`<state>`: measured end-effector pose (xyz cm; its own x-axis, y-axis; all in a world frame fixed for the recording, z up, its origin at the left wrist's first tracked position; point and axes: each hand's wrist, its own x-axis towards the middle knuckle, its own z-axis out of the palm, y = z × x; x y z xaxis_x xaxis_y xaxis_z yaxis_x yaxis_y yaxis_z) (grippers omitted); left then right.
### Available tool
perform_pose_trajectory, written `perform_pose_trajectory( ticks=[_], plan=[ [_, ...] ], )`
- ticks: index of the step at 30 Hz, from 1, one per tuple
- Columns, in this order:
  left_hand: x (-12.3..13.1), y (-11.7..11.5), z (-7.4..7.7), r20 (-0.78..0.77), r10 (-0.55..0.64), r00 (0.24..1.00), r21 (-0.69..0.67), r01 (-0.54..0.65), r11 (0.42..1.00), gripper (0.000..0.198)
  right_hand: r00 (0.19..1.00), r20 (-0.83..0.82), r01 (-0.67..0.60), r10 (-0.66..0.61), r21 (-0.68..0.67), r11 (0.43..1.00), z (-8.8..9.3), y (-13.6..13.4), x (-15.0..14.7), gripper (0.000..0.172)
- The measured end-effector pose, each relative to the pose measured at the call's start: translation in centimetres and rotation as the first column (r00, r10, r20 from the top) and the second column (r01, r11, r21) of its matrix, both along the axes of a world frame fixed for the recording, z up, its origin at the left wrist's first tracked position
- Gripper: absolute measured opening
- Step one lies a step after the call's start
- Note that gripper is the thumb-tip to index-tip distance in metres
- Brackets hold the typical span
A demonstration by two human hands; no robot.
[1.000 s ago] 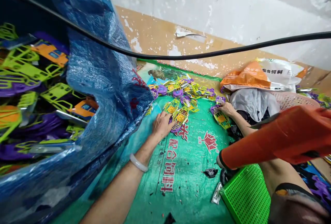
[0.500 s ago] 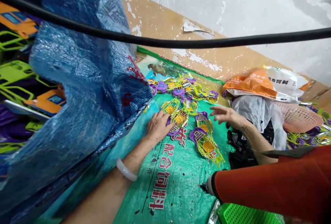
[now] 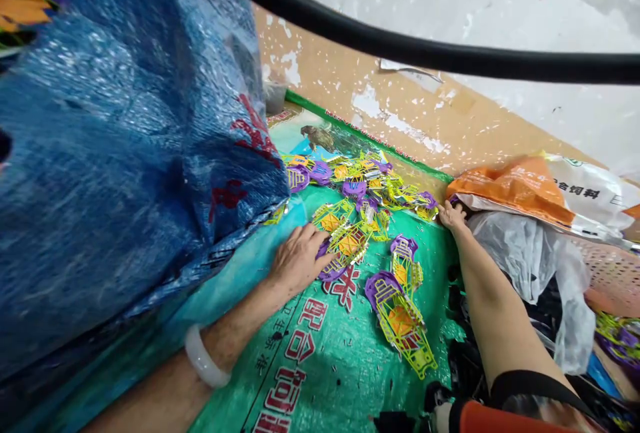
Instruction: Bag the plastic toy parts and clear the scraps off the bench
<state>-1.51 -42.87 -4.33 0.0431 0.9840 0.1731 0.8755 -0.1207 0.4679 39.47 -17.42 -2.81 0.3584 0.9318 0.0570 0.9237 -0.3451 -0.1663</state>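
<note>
My left hand (image 3: 298,260) lies flat on the green woven sheet (image 3: 350,346), fingers spread, its fingertips on a purple and yellow plastic toy frame (image 3: 344,246). A white bangle (image 3: 201,358) circles that wrist. My right hand (image 3: 453,214) reaches to the far right end of a pile of toy frames (image 3: 367,183), fingers curled at a purple piece; what it grips is unclear. Two more toy frames (image 3: 400,310) lie loose on the sheet between my arms.
A big blue woven sack (image 3: 130,153) bulges at the left. A black cable (image 3: 425,53) crosses overhead. An orange and white bag (image 3: 530,190), white plastic film (image 3: 530,253) and a pink basket (image 3: 613,273) sit at right. Cardboard (image 3: 400,113) lines the wall.
My right hand has moved from above the loose frames back to the pile's right end. The orange object has dropped nearly out of view. The left hand stays put.
</note>
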Motion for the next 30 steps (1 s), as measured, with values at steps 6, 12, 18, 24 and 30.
perform_pose_trajectory(
  ticks=[6, 12, 18, 24, 30],
  plan=[
    [-0.1, 0.2, -0.4, -0.048, -0.001, 0.999, 0.016, 0.002, 1.0, 0.032, 0.999, 0.008, 0.032, -0.033, 0.075, 0.997, 0.4, -1.5, -0.3, 0.055],
    [0.0, 0.2, 0.0, -0.098, 0.0, 0.995, -0.001, 0.0, 1.0, 0.036, 0.998, -0.017, -0.046, 0.055, 0.326, 0.944, 1.5, -8.2, -2.1, 0.039],
    [0.0, 0.2, 0.2, -0.106, 0.003, 0.994, -0.004, -0.004, 1.0, 0.035, 0.945, 0.085, -0.295, 0.317, 0.642, 0.707, 5.0, -14.1, -5.1, 0.034],
    [-0.1, 0.4, 0.4, -0.092, -0.017, 0.996, -0.031, 0.015, 0.999, 0.034, 0.84, 0.302, -0.541, 0.45, 0.515, 0.665, 7.2, -9.6, -8.5, 0.054],
    [-0.1, 0.4, 0.7, -0.071, -0.022, 0.997, -0.038, 0.02, 0.999, 0.033, 0.755, 0.165, -0.632, 0.634, -0.074, 0.772, 3.8, -5.2, -10.4, 0.05]
  ],
)
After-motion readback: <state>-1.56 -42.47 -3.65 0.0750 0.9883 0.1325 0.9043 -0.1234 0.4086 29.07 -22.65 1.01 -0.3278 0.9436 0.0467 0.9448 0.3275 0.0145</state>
